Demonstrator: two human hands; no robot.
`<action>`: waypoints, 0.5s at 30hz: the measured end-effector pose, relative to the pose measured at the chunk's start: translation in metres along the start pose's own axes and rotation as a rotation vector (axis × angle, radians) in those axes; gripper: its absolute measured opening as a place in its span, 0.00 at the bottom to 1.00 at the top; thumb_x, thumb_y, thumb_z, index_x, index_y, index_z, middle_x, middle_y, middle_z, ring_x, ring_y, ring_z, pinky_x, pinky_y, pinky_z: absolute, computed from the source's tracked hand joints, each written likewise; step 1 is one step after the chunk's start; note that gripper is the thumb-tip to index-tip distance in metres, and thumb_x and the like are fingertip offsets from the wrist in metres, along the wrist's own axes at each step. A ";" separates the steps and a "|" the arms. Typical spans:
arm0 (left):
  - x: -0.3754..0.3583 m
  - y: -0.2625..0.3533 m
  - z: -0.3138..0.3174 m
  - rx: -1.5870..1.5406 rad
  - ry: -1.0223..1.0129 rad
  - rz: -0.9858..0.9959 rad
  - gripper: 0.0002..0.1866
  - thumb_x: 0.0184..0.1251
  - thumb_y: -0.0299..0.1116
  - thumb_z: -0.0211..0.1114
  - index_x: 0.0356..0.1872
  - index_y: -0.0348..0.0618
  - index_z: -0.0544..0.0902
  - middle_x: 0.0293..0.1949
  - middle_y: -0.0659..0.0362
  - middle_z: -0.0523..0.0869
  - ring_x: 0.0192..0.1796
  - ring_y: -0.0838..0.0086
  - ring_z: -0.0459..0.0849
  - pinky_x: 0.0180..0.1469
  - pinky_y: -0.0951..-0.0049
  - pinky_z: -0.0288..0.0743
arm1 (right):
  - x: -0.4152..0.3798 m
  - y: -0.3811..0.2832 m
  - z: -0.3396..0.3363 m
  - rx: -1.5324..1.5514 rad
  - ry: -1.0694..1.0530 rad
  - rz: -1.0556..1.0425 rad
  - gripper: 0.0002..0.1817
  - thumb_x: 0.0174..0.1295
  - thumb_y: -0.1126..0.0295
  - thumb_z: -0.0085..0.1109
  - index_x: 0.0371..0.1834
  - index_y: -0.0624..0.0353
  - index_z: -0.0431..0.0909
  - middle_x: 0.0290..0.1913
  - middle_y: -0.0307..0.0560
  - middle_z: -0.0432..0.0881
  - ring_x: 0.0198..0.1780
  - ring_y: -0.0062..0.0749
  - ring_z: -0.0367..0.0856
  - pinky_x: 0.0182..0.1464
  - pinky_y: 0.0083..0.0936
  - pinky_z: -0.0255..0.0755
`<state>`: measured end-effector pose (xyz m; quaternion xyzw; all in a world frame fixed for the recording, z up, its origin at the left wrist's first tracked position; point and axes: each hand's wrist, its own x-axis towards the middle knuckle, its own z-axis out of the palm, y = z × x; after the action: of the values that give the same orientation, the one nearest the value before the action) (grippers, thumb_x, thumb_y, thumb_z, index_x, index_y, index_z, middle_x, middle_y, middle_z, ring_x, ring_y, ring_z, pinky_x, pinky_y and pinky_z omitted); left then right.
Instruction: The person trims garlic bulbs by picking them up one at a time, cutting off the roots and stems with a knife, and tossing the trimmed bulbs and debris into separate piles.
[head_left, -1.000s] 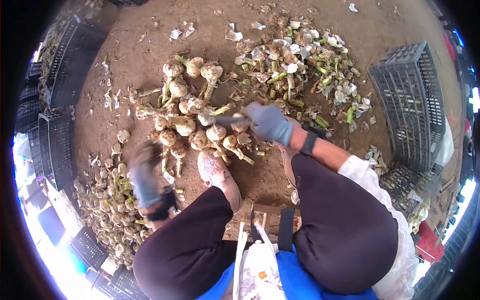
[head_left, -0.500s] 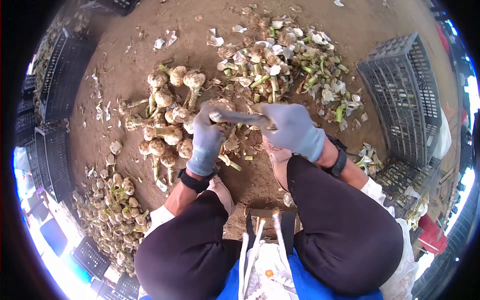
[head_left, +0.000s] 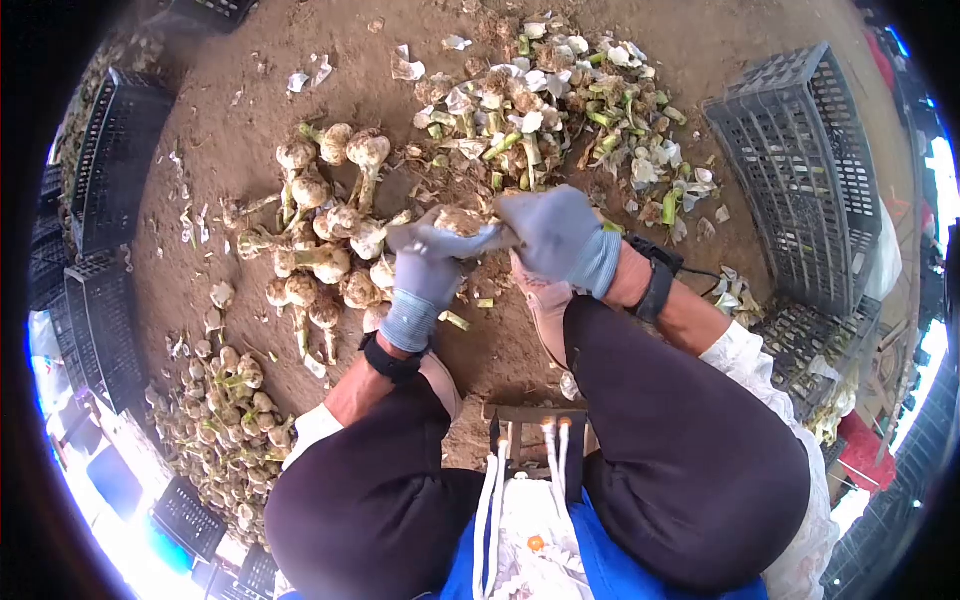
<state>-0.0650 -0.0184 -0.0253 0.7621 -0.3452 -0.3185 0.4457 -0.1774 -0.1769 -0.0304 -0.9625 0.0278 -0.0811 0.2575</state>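
My left hand (head_left: 428,262), in a grey glove, is closed around a soil-covered garlic bulb (head_left: 460,221), which shows just above its fingers. Close beside it, my right hand (head_left: 560,235), gloved too, is curled shut with its fingertips meeting the left hand's. Whatever sits inside the right fist is hidden. Left of my hands lies a pile of garlic bulbs with stems (head_left: 325,225) on the dirt. Beyond the right hand spreads a heap of cut stems and papery skins (head_left: 600,110).
A black plastic crate (head_left: 795,170) stands on the right, with another low crate (head_left: 800,345) near it. More crates (head_left: 115,160) line the left side. Trimmed bulbs (head_left: 225,420) are heaped at lower left. My knees frame a blue-edged bag (head_left: 610,550).
Both hands have drawn slightly closer together, and the grey stretch between them has shortened. The whole view has shifted slightly, with the ground sitting a little higher and further left.
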 end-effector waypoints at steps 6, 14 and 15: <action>-0.005 0.010 -0.014 -0.219 0.045 -0.005 0.12 0.52 0.16 0.60 0.40 0.35 0.77 0.32 0.58 0.84 0.37 0.75 0.82 0.40 0.78 0.73 | -0.056 0.074 -0.005 -0.078 0.086 0.603 0.14 0.61 0.60 0.54 0.26 0.59 0.79 0.20 0.42 0.80 0.19 0.35 0.79 0.22 0.29 0.73; 0.024 0.004 -0.020 0.556 0.469 0.469 0.11 0.49 0.26 0.66 0.36 0.41 0.78 0.39 0.54 0.80 0.44 0.63 0.79 0.47 0.66 0.74 | 0.019 -0.028 -0.013 1.043 -0.142 0.738 0.21 0.57 0.52 0.62 0.36 0.62 0.82 0.22 0.37 0.80 0.19 0.16 0.73 0.22 0.16 0.67; 0.016 0.006 -0.026 0.339 0.541 0.328 0.12 0.57 0.27 0.63 0.42 0.39 0.77 0.42 0.57 0.81 0.45 0.69 0.79 0.51 0.69 0.74 | 0.020 -0.025 -0.012 1.195 -0.053 0.764 0.21 0.57 0.51 0.62 0.35 0.62 0.82 0.22 0.36 0.80 0.19 0.14 0.72 0.21 0.15 0.66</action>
<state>-0.0372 -0.0213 -0.0128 0.8164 -0.3803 0.0324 0.4334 -0.1597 -0.1627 -0.0047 -0.5810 0.3081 0.0368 0.7525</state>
